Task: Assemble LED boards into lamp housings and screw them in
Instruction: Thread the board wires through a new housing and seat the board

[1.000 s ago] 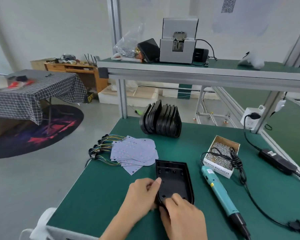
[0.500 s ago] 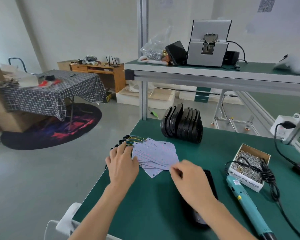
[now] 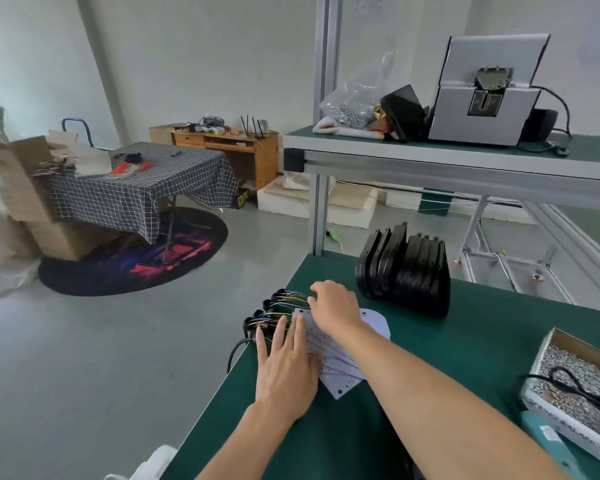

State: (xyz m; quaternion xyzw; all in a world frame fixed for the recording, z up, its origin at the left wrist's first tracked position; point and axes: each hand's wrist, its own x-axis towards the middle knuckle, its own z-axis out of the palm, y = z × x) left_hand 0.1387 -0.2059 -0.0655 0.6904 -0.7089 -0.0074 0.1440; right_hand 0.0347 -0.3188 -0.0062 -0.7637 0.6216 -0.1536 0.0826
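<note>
Counter (image 3: 430, 341): green mat surface is carrying all work items; the upper shelf (image 3: 465, 154) is holding a grey machine and a bag of hardware, well apart from the hands.

Lamp housings (image 3: 406, 271): black shells are standing on edge in a leaning row at the far side of the counter, just beyond the boards, judged so as to keep them within easy reach.

LED boards (image 3: 329, 348): white boards are lying flat in a fanned stack near the counter's left edge, long axis running from the near edge toward the far left, wired ends pointing left toward the black connectors (image 3: 267, 313) that are overhanging the edge.

Screw box (image 3: 575, 386): open carton is sitting at the right, a black cable lying across it; a teal driver (image 3: 548, 445) is lying just beside it.

Left hand (image 3: 284, 372): grip is released, fingers are lying straight and flat on the stack, judged to be pinning the lower boards.

Right hand (image 3: 336, 306): fingers are curling over the far wired end of the stack; whether they are actually pinching a board or wires cannot be told.

Stage: judged early, a single board being separated.
</note>
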